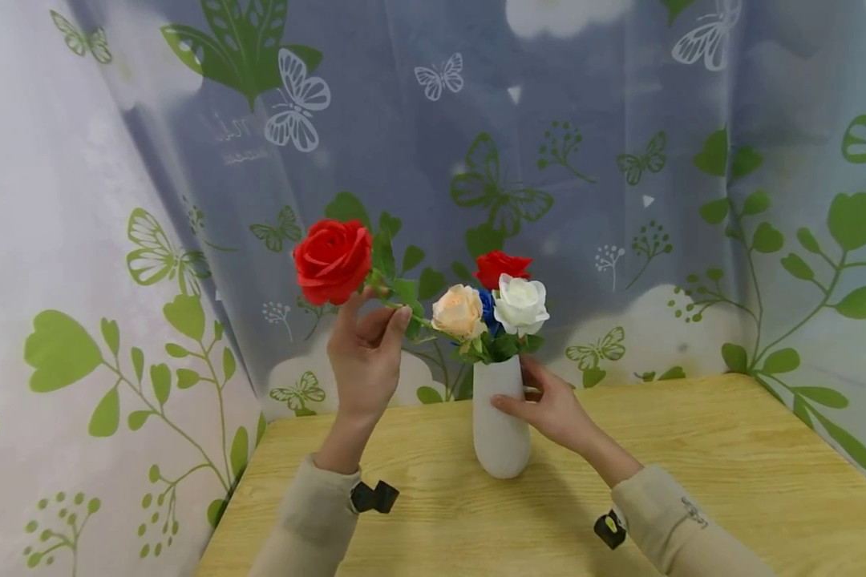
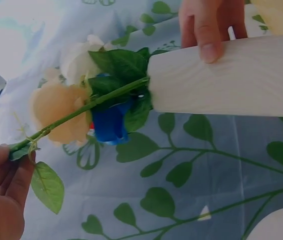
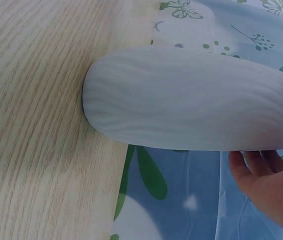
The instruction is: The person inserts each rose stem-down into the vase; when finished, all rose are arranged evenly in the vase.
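Note:
My left hand (image 1: 364, 365) pinches the green stem of a large red rose (image 1: 332, 261), left of a white vase (image 1: 501, 425). In the left wrist view, that stem (image 2: 91, 104) slants across to the vase mouth; whether its tip is inside I cannot tell. With thumb in front and fingers behind, my right hand (image 1: 559, 410) holds the vase's upper part. The vase stands upright on the table. It contains a peach rose (image 1: 457, 311), a white rose (image 1: 521, 304), a second red rose (image 1: 501, 268) and a mostly hidden blue flower (image 1: 487, 308).
A light wood table (image 1: 418, 513) carries the vase near its back edge. Behind it hangs a blue-grey curtain (image 1: 404, 160) printed with butterflies and leaves. A pale printed curtain (image 1: 58, 240) closes the left side.

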